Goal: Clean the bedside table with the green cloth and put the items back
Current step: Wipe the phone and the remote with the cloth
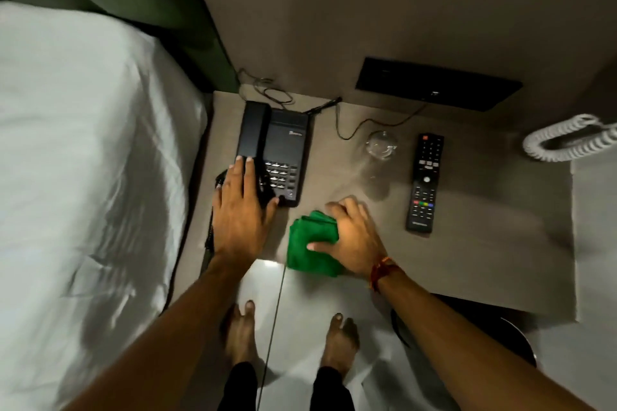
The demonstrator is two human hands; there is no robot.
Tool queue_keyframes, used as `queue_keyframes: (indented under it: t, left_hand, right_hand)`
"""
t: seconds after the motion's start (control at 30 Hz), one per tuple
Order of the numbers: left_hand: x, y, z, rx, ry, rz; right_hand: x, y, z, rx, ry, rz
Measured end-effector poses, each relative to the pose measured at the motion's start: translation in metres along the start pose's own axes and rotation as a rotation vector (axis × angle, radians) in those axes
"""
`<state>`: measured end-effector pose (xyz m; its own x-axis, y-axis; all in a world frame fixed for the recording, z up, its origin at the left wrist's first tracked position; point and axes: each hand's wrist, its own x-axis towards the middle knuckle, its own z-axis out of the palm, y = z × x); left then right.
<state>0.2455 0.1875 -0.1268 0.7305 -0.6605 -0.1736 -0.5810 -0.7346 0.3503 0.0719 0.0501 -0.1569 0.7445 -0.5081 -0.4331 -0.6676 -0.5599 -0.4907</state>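
A black desk telephone (283, 150) stands at the left of the grey bedside table (467, 253). My left hand (242, 210) lies flat over the near end of its handset, fingers spread over the coiled cord. A folded green cloth (309, 247) rests at the table's front edge. My right hand (350, 237) presses on it, fingers curled over its right side. A black remote control (424, 182) lies right of centre. A clear glass (380, 143) stands between telephone and remote.
A white bed (83, 160) runs along the table's left side. A black switch panel (437, 83) is on the wall behind, with thin cables trailing to the phone. A white coiled cord (567, 140) hangs at the right. A dark round bin (484, 327) sits below the table's front.
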Motion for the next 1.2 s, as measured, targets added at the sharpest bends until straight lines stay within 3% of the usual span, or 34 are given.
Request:
queue_keyframes:
  t: [0.13, 0.23, 0.3, 0.4, 0.47, 0.57, 0.63, 0.8, 0.9, 0.97, 1.1, 1.2]
  left_hand:
    - [-0.023, -0.045, 0.004, 0.036, -0.126, -0.032]
    - [-0.032, -0.057, 0.007, 0.061, -0.179, 0.009]
    - [-0.034, -0.064, 0.007, 0.074, -0.192, 0.032]
    - [-0.035, -0.072, 0.007, 0.097, -0.211, 0.071]
    - [-0.035, -0.075, 0.007, 0.102, -0.214, 0.09]
    - [-0.035, -0.079, 0.006, 0.118, -0.208, 0.123]
    - [-0.035, -0.08, 0.007, 0.101, -0.192, 0.153]
    - [-0.029, -0.076, 0.007, 0.064, -0.213, 0.196]
    - [-0.028, -0.074, 0.005, 0.075, -0.227, 0.204]
    - [-0.027, -0.076, 0.004, 0.059, -0.227, 0.209]
    - [-0.027, -0.076, 0.003, 0.059, -0.239, 0.208]
    - [-0.028, -0.073, 0.002, 0.059, -0.245, 0.188]
  right_hand:
    - [0.017, -0.017, 0.007, -0.081, -0.126, 0.053]
    - [0.029, -0.024, -0.007, -0.094, -0.325, 0.128]
    - [0.036, -0.029, -0.022, -0.128, -0.336, 0.114]
    - [0.049, -0.053, -0.056, -0.013, -0.136, 0.087]
    - [0.055, -0.081, -0.079, 0.066, 0.144, 0.058]
    - [0.076, -0.124, -0.092, -0.001, 0.532, -0.037]
    - [0.101, -0.147, -0.087, -0.038, 0.603, -0.076]
    - [0.141, -0.165, -0.044, -0.124, 0.484, -0.245]
    - [0.131, -0.16, -0.014, -0.214, 0.326, -0.314]
    - [0.122, -0.154, -0.005, -0.203, 0.309, -0.371]
    - [0.107, -0.141, -0.006, -0.01, 0.193, -0.388]
    - [0.098, -0.135, -0.027, 0.406, 0.042, -0.247]
